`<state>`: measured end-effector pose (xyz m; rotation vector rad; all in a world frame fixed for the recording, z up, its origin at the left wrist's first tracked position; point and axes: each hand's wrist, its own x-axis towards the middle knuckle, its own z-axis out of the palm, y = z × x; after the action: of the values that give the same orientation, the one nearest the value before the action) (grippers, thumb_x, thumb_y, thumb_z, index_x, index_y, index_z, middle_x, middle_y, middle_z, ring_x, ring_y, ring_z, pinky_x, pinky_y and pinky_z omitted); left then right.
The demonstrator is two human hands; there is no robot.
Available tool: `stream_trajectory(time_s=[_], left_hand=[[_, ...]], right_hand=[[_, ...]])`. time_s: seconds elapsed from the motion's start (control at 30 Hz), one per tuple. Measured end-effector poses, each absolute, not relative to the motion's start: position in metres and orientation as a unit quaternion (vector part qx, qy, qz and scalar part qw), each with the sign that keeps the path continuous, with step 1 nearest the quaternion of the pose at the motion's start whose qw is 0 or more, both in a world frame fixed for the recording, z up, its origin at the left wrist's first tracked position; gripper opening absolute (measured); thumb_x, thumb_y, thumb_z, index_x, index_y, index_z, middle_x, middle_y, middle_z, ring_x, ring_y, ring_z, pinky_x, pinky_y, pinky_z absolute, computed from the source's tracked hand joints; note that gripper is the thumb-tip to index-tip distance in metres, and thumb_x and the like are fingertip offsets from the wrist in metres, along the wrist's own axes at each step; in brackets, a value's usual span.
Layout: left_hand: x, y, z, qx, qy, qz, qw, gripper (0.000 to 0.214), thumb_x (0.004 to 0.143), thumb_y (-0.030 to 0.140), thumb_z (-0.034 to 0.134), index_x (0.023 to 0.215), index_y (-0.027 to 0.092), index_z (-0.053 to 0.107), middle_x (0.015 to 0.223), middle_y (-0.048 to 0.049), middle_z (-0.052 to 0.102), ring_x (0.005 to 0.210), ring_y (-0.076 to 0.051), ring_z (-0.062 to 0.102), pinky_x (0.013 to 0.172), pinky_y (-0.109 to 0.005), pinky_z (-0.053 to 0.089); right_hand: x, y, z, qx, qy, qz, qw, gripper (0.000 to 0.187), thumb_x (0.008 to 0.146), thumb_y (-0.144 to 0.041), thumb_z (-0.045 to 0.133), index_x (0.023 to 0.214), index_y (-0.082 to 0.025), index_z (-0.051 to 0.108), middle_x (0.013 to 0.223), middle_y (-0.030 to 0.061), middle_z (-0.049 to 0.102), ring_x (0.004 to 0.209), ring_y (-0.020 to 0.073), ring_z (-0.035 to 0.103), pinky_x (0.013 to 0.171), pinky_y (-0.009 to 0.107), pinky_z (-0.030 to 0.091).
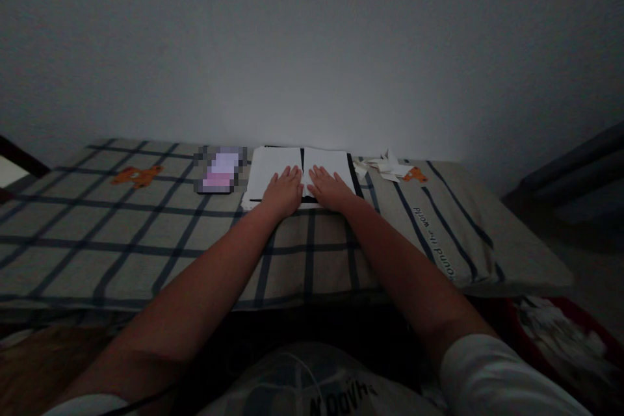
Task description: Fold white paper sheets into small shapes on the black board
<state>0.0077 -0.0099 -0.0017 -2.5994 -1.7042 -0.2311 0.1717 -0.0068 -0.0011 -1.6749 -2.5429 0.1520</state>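
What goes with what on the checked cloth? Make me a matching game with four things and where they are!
Things:
1. left hand
2. right hand
3. phone
4. paper scraps

Places:
A. left of the left sheet
B. flat on the right sheet
C. right of the right sheet
D. flat on the left sheet

Pairs: 1-D, 2-B, 3-A, 4-C

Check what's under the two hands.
Left hand and right hand lie flat on white paper with a dark line down its middle. The paper rests on the checked cloth. Whatever is under the palms is covered.
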Motion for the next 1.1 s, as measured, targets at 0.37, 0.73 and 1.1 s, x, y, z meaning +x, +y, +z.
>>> stream_trajectory(time_s=[0.37, 0.73, 1.1], left_hand=[[0.0108, -0.0123, -0.0015, -0.824, -0.561, -0.081, 0.011, 0.054, 0.1, 0.027, 0.023, 0.15, 0.008, 0.034, 0.158, -0.013, 0.029, 0.147, -0.028, 0.024, 0.117, -0.051, 0.025], [0.0083, -0.0115, -0.0013, -0.826, -0.555, -0.091, 0.02, 0.054, 0.1, 0.028, 0.023, 0.149, 0.009, 0.035, 0.158, -0.0124, 0.03, 0.147, -0.027, 0.024, 0.117, -0.05, 0.025], [0.0058, -0.0088, -0.0015, -0.83, -0.553, -0.073, 0.015, 0.056, 0.1, 0.028, 0.024, 0.151, 0.007, 0.032, 0.159, -0.012, 0.028, 0.147, -0.029, 0.023, 0.118, -0.052, 0.024]], right_hand=[[0.1718, -0.0044, -0.0015, -0.556, -0.828, 0.061, 0.037, 0.062, 0.101, -0.042, 0.019, 0.155, -0.011, 0.021, 0.163, 0.0105, 0.012, 0.151, 0.0253, 0.012, 0.12, 0.053, 0.016], [0.1761, -0.0026, -0.0014, -0.547, -0.834, 0.053, 0.043, 0.06, 0.101, -0.04, 0.021, 0.155, -0.014, 0.023, 0.163, 0.0099, 0.015, 0.151, 0.0241, 0.014, 0.12, 0.052, 0.016], [0.1738, -0.0047, -0.0007, -0.542, -0.838, 0.049, 0.053, 0.059, 0.101, -0.038, 0.022, 0.154, -0.013, 0.026, 0.162, 0.0111, 0.018, 0.15, 0.0254, 0.016, 0.119, 0.052, 0.018]])
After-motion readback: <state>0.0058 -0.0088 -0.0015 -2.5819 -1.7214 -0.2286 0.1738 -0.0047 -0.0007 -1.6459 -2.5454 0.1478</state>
